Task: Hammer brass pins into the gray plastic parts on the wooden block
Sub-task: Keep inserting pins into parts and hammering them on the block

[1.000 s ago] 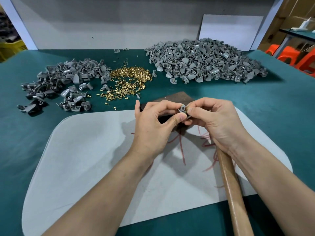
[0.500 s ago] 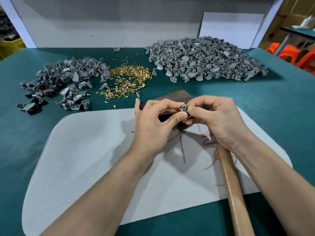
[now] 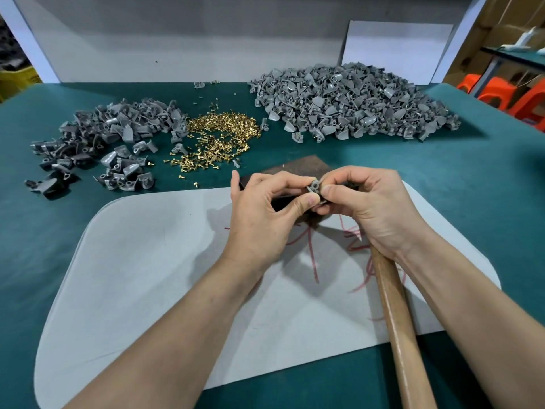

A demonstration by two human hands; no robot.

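My left hand (image 3: 265, 214) pinches one gray plastic part (image 3: 314, 185) between thumb and forefinger, and my right hand (image 3: 371, 208) has its fingertips closed on the part's other side, just above the dark wooden block (image 3: 298, 166). A hammer handle (image 3: 395, 314) runs out from under my right wrist across the white mat (image 3: 147, 261). Beyond, loose brass pins (image 3: 224, 134) lie between a smaller gray heap (image 3: 112, 137) and a larger gray heap (image 3: 354, 104) on the green table (image 3: 472, 187)

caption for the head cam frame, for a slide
Left hand and right hand pinch a gray plastic part over the wooden block; hammer handle runs under the right hand, brass pins beyond.
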